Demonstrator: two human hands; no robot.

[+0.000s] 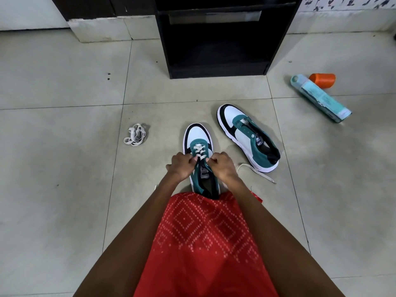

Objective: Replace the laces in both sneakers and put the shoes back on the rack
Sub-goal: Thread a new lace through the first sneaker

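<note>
The near shoe (pixel 198 144) stands on the floor (pixel 64 179) right in front of the person, with its toe pointing away. It is green, white and black. A white lace (pixel 198 149) crosses through the holes nearest its toe. The holes closer to the person are partly hidden by the hands.

The left hand (pixel 182 165) is at the left side of the shoe, with its fingers curled and pinching the lace. The right hand (pixel 221 166) is at the right side, and it pinches the lace too. The two hands are close together over the tongue of the shoe.

A loose lace end (pixel 260 174) lies on the floor just right of the right hand. I cannot tell if it belongs to the same lace.

The other shoe (pixel 246 133) sits to the right, turned at a slant. No lace shows in its holes.

A bundle of lace (pixel 135 135) lies on the floor to the left, well apart from the shoes.

The black rack (pixel 214 50) stands farther away, past both shoes.

Far to the right, a blue-green spray can (pixel 321 98) lies on its side, with an orange cap (pixel 322 80) touching it.

A red cloth (pixel 203 243) with white dots covers the person's lap and the heel of the near shoe.
</note>
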